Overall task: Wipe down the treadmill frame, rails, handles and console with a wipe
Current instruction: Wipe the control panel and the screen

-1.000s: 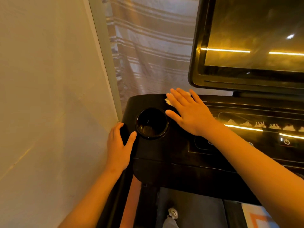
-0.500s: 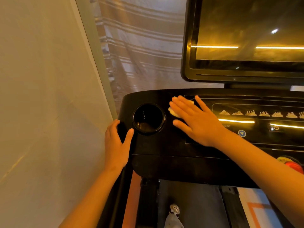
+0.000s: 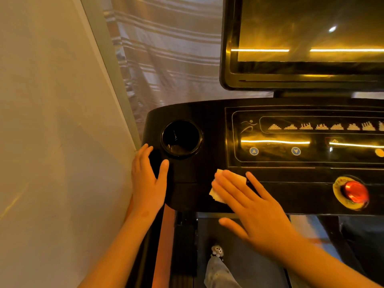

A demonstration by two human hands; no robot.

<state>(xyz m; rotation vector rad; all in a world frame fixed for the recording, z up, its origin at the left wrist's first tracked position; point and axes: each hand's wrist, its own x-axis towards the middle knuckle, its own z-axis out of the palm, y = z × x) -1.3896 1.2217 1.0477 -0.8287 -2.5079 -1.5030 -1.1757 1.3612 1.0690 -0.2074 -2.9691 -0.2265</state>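
Console surface (image 3: pixel 207 113): black, glossy; lower front edge in work.
Wipe (image 3: pixel 239 178): white, folded, flat on that edge, left of red stop button (image 3: pixel 354 193).
Right hand (image 3: pixel 257 210): fingers straight, spread, pressing wipe down; best with even pressure, overlapping strokes.
Left hand (image 3: pixel 148 181): open, resting on console corner beside cup holder (image 3: pixel 181 139), steadying.
Caution: light touch near button and arrow keys (image 3: pixel 295 151).

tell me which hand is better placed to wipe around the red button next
Probably right: the right hand presses the wipe on the console, nearer the red button; the left hand rests beside the cup holder.
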